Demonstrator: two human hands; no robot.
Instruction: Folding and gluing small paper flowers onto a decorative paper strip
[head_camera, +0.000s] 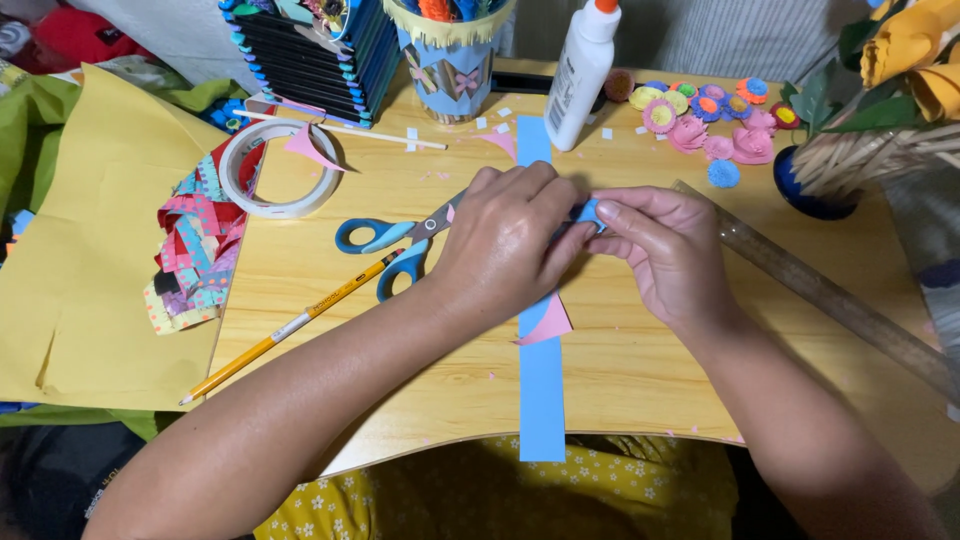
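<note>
My left hand (505, 240) and my right hand (665, 250) meet over a long blue paper strip (541, 390) that runs across the wooden table (640, 370) from the far side to its near edge. Both hands pinch a small blue piece of paper (588, 210) between their fingertips, and most of it is hidden by the fingers. A pink paper piece (549, 323) lies on the strip under my left wrist. Blue-handled scissors (385, 240) lie just left of my left hand.
A yellow pencil (295, 325) lies by the scissors, a tape roll (280, 170) further left. A white glue bottle (583, 70), paper flowers (705, 115), a decorated cup (450, 60) stand at the back. A wooden ruler (820, 290) slants on the right. Yellow paper sheet (90, 250) lies left.
</note>
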